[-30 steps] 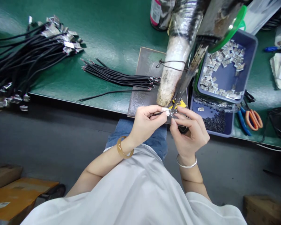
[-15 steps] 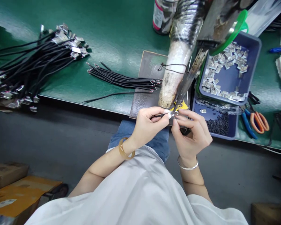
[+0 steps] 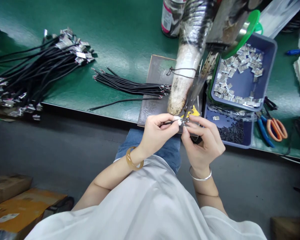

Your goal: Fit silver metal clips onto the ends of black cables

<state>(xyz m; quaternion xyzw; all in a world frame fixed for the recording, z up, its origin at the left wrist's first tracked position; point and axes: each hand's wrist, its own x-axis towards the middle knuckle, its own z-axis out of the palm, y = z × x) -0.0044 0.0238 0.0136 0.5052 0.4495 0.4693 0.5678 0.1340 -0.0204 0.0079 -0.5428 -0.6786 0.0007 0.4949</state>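
Fingers [image 3: 163, 117] of L hand [image 3: 153, 131] pinch a black wire [image 3: 169, 123]; it runs L to R, end near R hand [image 3: 206, 143]; can't tell if R fingers [image 3: 203, 123] grip

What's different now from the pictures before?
The view shifted slightly, likely from the head camera moving. Nothing was visibly picked up or let go. The left hand still pinches a black cable, the right hand stays close by, and the loose cables lie unmoved.
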